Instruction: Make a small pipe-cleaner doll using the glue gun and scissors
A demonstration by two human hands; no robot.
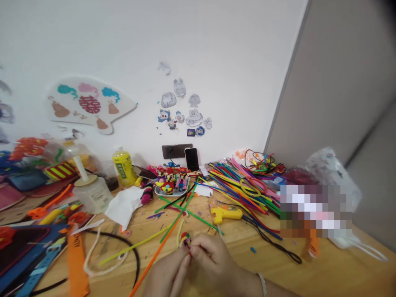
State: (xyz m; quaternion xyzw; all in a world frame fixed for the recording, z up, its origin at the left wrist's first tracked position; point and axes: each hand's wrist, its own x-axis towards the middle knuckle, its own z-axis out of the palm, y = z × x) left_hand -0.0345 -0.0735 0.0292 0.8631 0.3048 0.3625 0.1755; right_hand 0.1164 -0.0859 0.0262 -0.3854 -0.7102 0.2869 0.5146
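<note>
Both my hands meet low in the middle of the view over a wooden table (309, 264). My left hand (167, 274) and my right hand (213, 264) pinch a small red and yellow pipe-cleaner figure (185, 240) between their fingertips. A thin bracelet (262, 284) sits on my right wrist. An orange pipe cleaner (157, 251) and a green-yellow one (139, 243) lie just beside my left hand.
A yellow glue gun (225, 213) with a black cord lies ahead of my hands. A heap of coloured pipe cleaners (244, 185) fills the right rear. A tray of small figures (171, 183), a phone (192, 159), a yellow bottle (123, 167) and a glass jar (91, 192) stand by the wall.
</note>
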